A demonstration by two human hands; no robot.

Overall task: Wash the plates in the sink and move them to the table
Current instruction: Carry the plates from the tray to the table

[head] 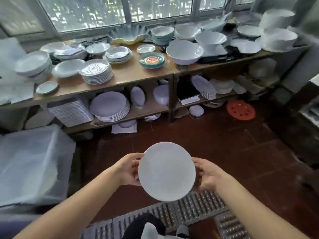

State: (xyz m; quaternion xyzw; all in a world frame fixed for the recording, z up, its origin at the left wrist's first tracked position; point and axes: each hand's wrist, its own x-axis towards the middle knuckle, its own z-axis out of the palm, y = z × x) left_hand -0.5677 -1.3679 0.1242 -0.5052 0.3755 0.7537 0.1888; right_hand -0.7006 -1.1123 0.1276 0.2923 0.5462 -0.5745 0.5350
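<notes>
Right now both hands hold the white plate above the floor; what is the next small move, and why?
Probably carry the white plate forward to the table: left hand and right hand grip its rim, and bare wood shows near the stack of plates.

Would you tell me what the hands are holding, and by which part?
A round white plate, held by its rim: left hand on its left edge, right hand on its right.

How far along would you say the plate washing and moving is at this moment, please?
Done: no sink is in view, and the table ahead already carries stacks of plates and bowls. In hand: the left hand and right hand hold one white plate by opposite rims above the floor. Left: setting it on the table; plates remaining in the sink cannot be judged.
</notes>
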